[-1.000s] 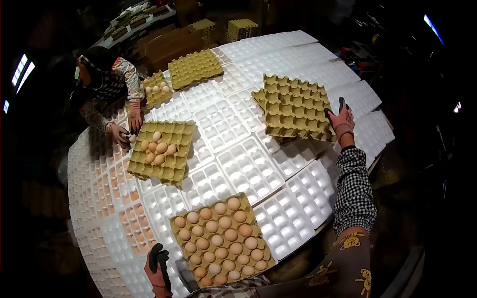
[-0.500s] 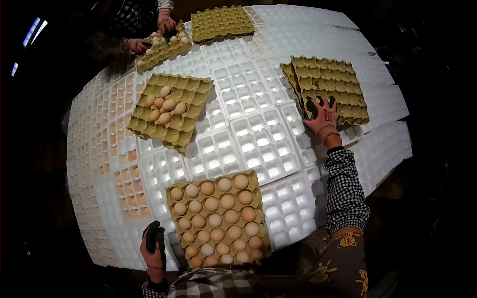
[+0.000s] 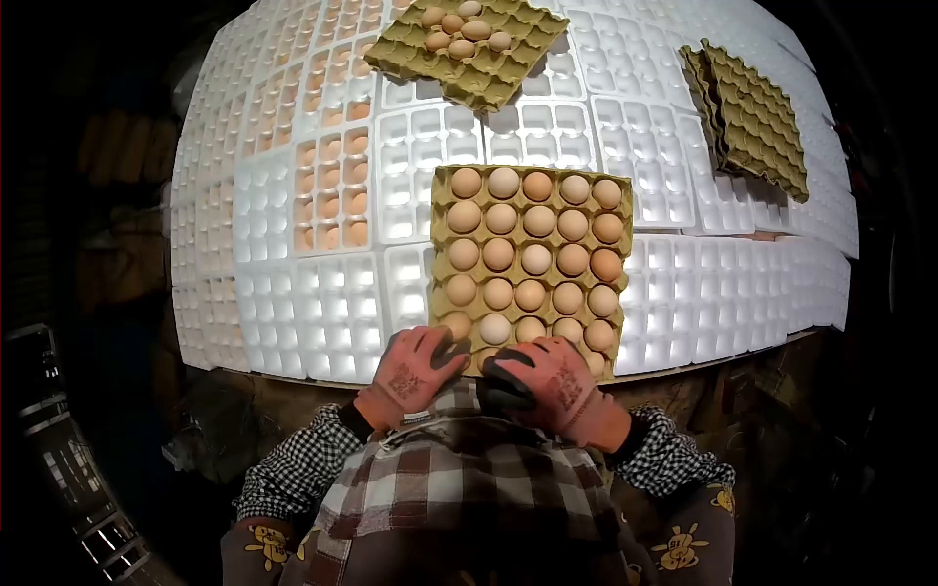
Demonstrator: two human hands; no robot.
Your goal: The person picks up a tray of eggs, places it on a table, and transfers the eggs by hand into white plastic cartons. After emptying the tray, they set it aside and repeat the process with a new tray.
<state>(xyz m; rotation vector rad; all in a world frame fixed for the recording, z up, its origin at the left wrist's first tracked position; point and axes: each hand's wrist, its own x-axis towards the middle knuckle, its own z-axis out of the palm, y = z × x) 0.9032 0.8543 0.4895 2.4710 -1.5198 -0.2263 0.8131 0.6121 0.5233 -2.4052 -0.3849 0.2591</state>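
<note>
A tan egg tray [image 3: 445,205] full of brown and pale eggs lies at the front edge of the table, against my body. Both hands wear pink gloves with dark fingertips. My left hand [image 3: 420,369] is at the tray's near left corner, its fingers bent down over the last row of eggs. Close beside it, my right hand [image 3: 542,379] curls over the near edge. The fingertips of both are partly hidden, and what they hold, if anything, cannot be made out.
Beyond sits a tilted tan tray [image 3: 391,56] with several eggs in its middle. Stacked tan trays [image 3: 757,117] lie at the right. White foam trays [image 3: 313,303] cover the table, and some at the left hold eggs [image 3: 332,181].
My right hand has left the stacked trays and come back to the full tray. My left hand has moved to its near edge. The view has shifted down, and the other person is out of sight.
</note>
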